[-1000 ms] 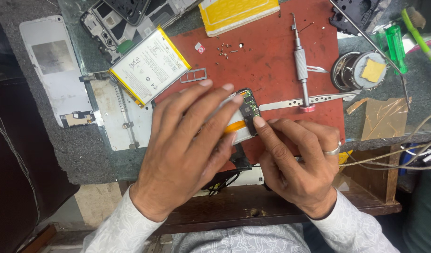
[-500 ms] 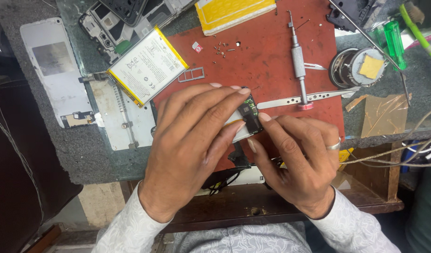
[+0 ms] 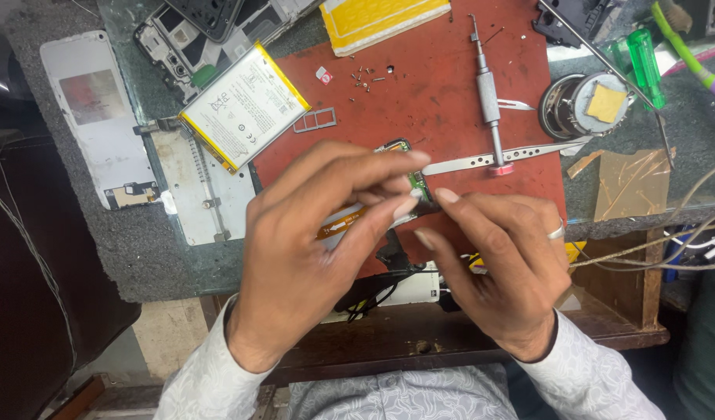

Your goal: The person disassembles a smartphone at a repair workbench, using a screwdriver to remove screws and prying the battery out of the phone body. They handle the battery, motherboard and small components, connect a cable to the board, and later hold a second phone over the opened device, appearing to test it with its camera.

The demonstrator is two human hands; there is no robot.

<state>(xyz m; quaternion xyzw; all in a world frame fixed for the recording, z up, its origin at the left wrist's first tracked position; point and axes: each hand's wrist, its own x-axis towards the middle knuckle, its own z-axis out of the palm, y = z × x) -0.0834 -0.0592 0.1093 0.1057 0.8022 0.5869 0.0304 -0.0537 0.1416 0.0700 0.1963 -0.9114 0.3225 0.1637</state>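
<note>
Here, both hands meet above the red mat (image 3: 451, 78) on the worktop: the left hand (image 3: 311, 241) and right hand (image 3: 497, 264) pinch a small circuit board (image 3: 410, 175) between their fingers, its orange ribbon cable (image 3: 338, 227) trailing beneath the left palm.

Two hands, the left hand (image 3: 311, 241) and the right hand (image 3: 497, 264), meet over one small circuit board (image 3: 414, 180). On the red mat (image 3: 443, 85) lie one battery (image 3: 245, 105), one card tray (image 3: 315, 120), one metal screwdriver (image 3: 490, 93), one pair of tweezers (image 3: 513, 155) and several tiny screws (image 3: 365, 75). Far right is one green screwdriver (image 3: 645, 66).
</note>
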